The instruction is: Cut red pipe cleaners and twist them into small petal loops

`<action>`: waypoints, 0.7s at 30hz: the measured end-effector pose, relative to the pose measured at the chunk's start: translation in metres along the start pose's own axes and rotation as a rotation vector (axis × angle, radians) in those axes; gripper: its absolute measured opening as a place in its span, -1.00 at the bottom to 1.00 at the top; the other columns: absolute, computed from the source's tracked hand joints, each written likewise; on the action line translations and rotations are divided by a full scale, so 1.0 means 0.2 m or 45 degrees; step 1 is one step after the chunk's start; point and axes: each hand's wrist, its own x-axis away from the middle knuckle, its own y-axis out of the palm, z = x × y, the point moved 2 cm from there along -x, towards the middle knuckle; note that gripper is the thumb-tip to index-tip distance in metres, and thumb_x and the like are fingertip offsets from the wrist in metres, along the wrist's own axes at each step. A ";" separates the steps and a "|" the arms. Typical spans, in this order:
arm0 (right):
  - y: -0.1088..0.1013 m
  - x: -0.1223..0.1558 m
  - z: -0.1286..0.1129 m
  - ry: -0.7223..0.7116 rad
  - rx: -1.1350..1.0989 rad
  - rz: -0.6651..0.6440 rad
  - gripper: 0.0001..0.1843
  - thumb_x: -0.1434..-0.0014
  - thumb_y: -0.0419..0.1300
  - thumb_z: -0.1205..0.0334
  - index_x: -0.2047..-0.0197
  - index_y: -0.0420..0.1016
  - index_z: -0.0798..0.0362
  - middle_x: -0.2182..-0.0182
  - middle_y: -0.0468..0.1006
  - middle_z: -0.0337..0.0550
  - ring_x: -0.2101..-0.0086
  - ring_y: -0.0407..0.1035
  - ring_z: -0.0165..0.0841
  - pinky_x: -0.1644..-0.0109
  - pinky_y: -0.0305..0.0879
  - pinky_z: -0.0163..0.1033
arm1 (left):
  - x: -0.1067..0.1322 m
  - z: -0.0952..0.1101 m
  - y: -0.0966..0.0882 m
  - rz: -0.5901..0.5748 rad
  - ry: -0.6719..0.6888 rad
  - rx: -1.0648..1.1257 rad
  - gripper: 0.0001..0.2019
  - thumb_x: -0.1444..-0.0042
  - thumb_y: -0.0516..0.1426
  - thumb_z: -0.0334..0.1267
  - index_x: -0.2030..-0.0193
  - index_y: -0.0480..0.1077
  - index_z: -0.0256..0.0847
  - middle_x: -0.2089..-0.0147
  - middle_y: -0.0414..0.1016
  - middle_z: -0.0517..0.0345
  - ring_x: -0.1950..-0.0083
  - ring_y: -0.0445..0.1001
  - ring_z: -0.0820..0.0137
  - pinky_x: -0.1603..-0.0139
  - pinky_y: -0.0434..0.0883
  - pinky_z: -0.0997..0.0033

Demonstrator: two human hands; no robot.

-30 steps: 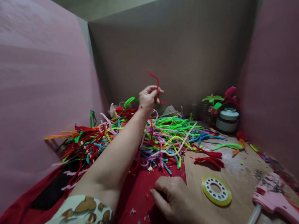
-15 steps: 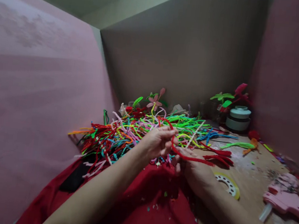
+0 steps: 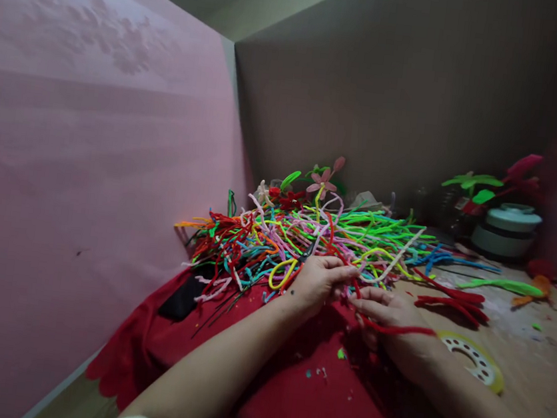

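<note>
Both my hands meet over a red cloth, each pinching the same red pipe cleaner. My left hand grips its upper part with closed fingers. My right hand holds it lower down, and the free end sticks out to the right above a yellow and white ring. Just behind the hands lies a big heap of many-coloured pipe cleaners.
Pink walls close in on the left and right, a grey wall at the back. A pink pipe-cleaner flower stands behind the heap. At the back right are a white lidded jar, green leaves, and loose red pieces on the wooden board.
My left hand came down from high over the heap with the red pipe cleaner. My right hand lifted off the cloth and took hold of it too. The view swung left.
</note>
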 end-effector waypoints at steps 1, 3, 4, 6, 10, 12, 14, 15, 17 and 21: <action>0.00 0.00 0.00 -0.008 0.005 -0.013 -0.73 0.03 0.25 0.11 0.50 0.26 0.07 0.81 0.28 -0.39 0.82 0.06 -0.56 0.75 -0.06 -0.43 | -0.01 0.00 -0.02 0.017 0.005 0.014 -0.68 0.15 0.25 -0.06 0.59 0.30 -0.27 0.75 0.18 0.33 0.75 0.05 0.65 0.70 -0.06 0.55; 0.00 0.01 -0.01 -0.013 -0.011 -0.030 -0.74 0.03 0.25 0.13 0.50 0.25 0.06 0.80 0.31 -0.38 0.81 0.07 -0.56 0.75 -0.05 -0.43 | -0.02 0.01 -0.05 0.060 0.028 0.048 -0.69 0.15 0.26 -0.08 0.57 0.30 -0.27 0.73 0.18 0.35 0.75 0.04 0.66 0.71 -0.07 0.56; 0.00 0.01 -0.01 -0.008 -0.020 -0.036 -0.74 0.04 0.25 0.14 0.50 0.24 0.06 0.79 0.32 -0.38 0.81 0.07 -0.56 0.76 -0.03 -0.43 | -0.02 0.02 -0.07 0.076 0.045 0.064 -0.70 0.15 0.26 -0.08 0.54 0.31 -0.27 0.72 0.18 0.36 0.75 0.03 0.67 0.71 -0.07 0.57; 0.00 0.01 -0.01 0.009 -0.039 -0.058 -0.73 0.07 0.27 0.14 0.50 0.23 0.06 0.75 0.37 -0.36 0.81 0.10 -0.55 0.75 0.00 -0.43 | -0.03 0.03 -0.09 0.103 0.070 0.095 -0.71 0.16 0.27 -0.09 0.50 0.34 -0.27 0.72 0.18 0.37 0.75 0.04 0.66 0.71 -0.05 0.57; 0.00 0.00 -0.01 0.079 -0.074 -0.127 -0.71 0.12 0.29 0.14 0.48 0.24 0.07 0.69 0.44 -0.30 0.78 0.20 -0.53 0.73 0.05 -0.43 | -0.04 0.05 -0.11 0.191 0.036 0.253 -0.71 0.25 0.31 -0.17 0.49 0.34 -0.29 0.70 0.18 0.38 0.74 0.07 0.67 0.71 -0.04 0.59; 0.00 0.00 0.00 0.091 -0.077 -0.126 -0.71 0.12 0.29 0.14 0.48 0.24 0.07 0.73 0.41 -0.33 0.79 0.18 -0.54 0.74 0.01 -0.44 | -0.05 0.06 -0.12 0.232 0.023 0.335 -0.70 0.29 0.33 -0.21 0.46 0.36 -0.30 0.66 0.22 0.37 0.71 0.10 0.69 0.70 -0.03 0.62; 0.00 0.00 0.00 0.076 -0.057 -0.127 -0.71 0.10 0.28 0.15 0.48 0.23 0.07 0.76 0.36 -0.35 0.81 0.14 -0.55 0.74 -0.03 -0.44 | -0.05 0.06 -0.12 0.253 0.035 0.363 -0.71 0.29 0.33 -0.23 0.44 0.37 -0.30 0.63 0.25 0.36 0.70 0.12 0.70 0.70 -0.02 0.63; 0.00 0.00 -0.01 0.074 -0.051 -0.137 -0.72 0.09 0.28 0.15 0.47 0.24 0.07 0.75 0.37 -0.35 0.80 0.14 -0.55 0.74 -0.03 -0.44 | -0.05 0.06 -0.13 0.240 0.051 0.350 -0.73 0.26 0.32 -0.23 0.44 0.37 -0.30 0.64 0.26 0.36 0.70 0.12 0.69 0.70 -0.01 0.63; 0.01 0.01 -0.02 0.066 -0.072 -0.154 -0.74 0.08 0.28 0.18 0.40 0.28 0.08 0.69 0.40 -0.34 0.76 0.18 -0.54 0.72 0.03 -0.43 | -0.03 0.06 -0.12 0.161 0.063 0.292 -0.77 0.20 0.30 -0.23 0.46 0.38 -0.30 0.68 0.23 0.36 0.72 0.12 0.67 0.71 -0.01 0.61; 0.02 0.02 -0.03 -0.047 -0.177 -0.137 -0.72 0.01 0.26 0.15 0.28 0.30 0.09 0.63 0.43 -0.33 0.71 0.23 -0.54 0.64 0.14 -0.42 | 0.02 0.04 -0.06 -0.079 0.014 0.094 -0.78 0.12 0.26 -0.19 0.53 0.37 -0.30 0.70 0.22 0.33 0.72 0.11 0.66 0.72 -0.01 0.59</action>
